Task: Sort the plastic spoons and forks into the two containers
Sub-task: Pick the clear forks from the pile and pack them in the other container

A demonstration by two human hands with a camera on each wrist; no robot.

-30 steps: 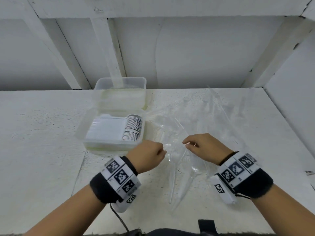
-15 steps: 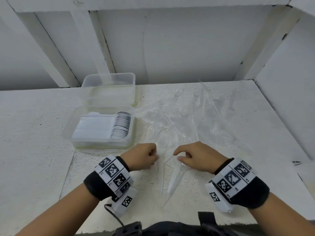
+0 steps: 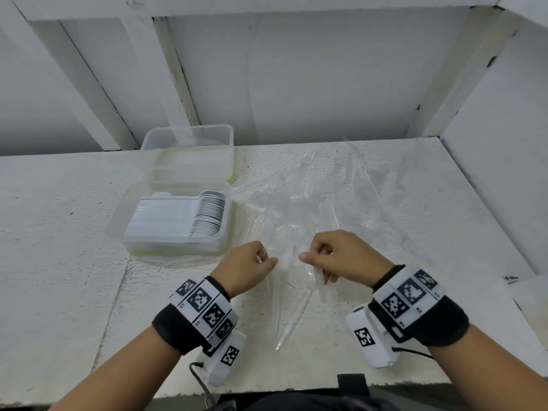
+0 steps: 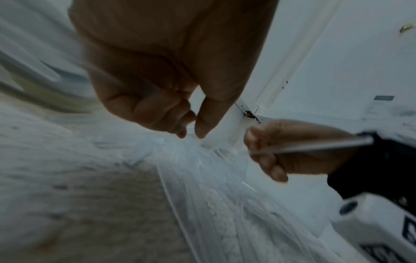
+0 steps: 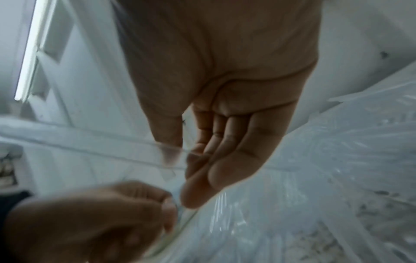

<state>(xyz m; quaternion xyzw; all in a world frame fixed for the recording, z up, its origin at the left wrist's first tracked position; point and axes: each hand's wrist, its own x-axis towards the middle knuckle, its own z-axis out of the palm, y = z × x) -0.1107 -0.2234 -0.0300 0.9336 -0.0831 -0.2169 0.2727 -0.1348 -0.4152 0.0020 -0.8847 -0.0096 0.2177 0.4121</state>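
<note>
A heap of clear plastic cutlery lies mid-table, with fork tines showing at its far side. My left hand pinches a thin clear piece at the heap's near end; my left hand has thumb and fingertips together. My right hand, just to its right, grips another clear utensil whose handle crosses the palm. My right hand has that clear piece across thumb and fingers. Whether either piece is a fork or a spoon, I cannot tell. The near container holds stacked spoons. The far container looks empty.
The two containers stand one behind the other at the left of the white table. White walls and slanted beams close the back. A wall rises on the right. Loose clear handles lie between my wrists.
Both hands have drawn closer together and toward me. The right hand now holds a clear utensil lifted off the heap; the left keeps its pinch.
</note>
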